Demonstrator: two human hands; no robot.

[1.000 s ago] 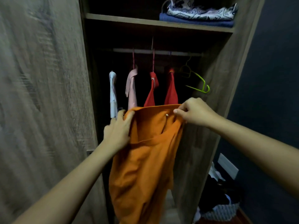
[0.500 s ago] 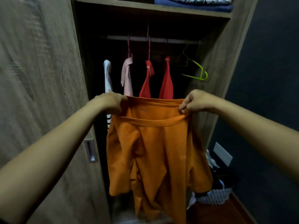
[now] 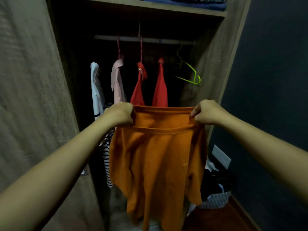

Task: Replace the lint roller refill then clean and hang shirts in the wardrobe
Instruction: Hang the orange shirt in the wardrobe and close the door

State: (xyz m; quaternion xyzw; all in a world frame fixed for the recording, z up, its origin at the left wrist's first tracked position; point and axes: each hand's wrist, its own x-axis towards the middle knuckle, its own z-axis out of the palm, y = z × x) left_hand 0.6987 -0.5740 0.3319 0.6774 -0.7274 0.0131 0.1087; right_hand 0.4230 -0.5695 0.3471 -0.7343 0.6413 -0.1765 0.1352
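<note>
An orange shirt (image 3: 156, 155) hangs spread out in front of the open wardrobe. My left hand (image 3: 120, 114) grips its top edge on the left and my right hand (image 3: 207, 112) grips the same edge on the right, holding it taut between them. Behind it the wardrobe rail (image 3: 143, 39) carries a white garment (image 3: 96, 87), a pink shirt (image 3: 117, 80) and two red shirts (image 3: 160, 85). An empty lime-green hanger (image 3: 191, 72) hangs at the rail's right end. No lint roller is in view.
The wooden wardrobe door (image 3: 33, 97) stands open on the left. A shelf (image 3: 166, 6) above the rail holds folded cloth. A striped garment (image 3: 107, 157) hangs low at left. A laundry basket (image 3: 216, 197) sits on the floor by the dark wall (image 3: 275, 80).
My hands moved apart along the shirt's top edge, stretching it flat. The bunched shirt now hangs open and straight; the view has shifted slightly down.
</note>
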